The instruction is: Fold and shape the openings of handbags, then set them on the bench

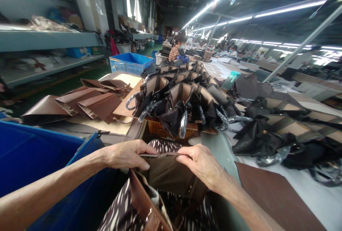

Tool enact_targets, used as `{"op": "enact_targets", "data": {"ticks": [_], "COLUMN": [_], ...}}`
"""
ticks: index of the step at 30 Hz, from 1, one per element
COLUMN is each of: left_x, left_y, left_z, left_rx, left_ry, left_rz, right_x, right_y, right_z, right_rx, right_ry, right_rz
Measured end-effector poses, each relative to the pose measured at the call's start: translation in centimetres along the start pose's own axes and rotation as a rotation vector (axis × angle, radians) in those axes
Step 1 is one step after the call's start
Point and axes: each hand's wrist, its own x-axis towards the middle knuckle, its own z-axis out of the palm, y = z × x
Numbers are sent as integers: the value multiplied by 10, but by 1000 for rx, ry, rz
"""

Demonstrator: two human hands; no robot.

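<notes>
A brown handbag (171, 174) lies over my lap, its dark lining turned up toward me. My left hand (128, 154) pinches the left part of its upper edge between thumb and fingers. Farther right along that same edge, my right hand (201, 163) grips with thumb and forefinger. Between the two hands the edge is held fairly straight. Below, a reddish-brown leather part (149, 202) of the bag hangs with metal fittings on it. Patterned dark cloth with white flecks (117, 206) shows around and under the bag. The bag's lower part is in shadow.
Many black handbags (179, 99) with wrapped handles crowd the table ahead, and more black bags (280, 131) lie at right. Brown bags (98, 103) are stacked at left. A blue bin (40, 152) stands by my left arm. A brown sheet (275, 188) lies right. A co-worker (177, 51) sits beyond.
</notes>
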Motion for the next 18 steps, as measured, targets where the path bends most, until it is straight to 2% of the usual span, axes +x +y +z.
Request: {"op": "enact_targets", "data": {"ticks": [6, 15, 18], "left_x": [-1, -1, -2], "left_y": [0, 0, 2], "left_z": [2, 3, 4], "left_rx": [65, 186, 290], "left_ry": [36, 90, 157], "left_rz": [4, 44, 74], "right_x": [4, 11, 14], "right_y": [-8, -22, -23], "right_z": [2, 12, 18], "right_rx": [-84, -84, -95], "right_ry": [7, 9, 26], "right_rz": [-17, -144, -172]}}
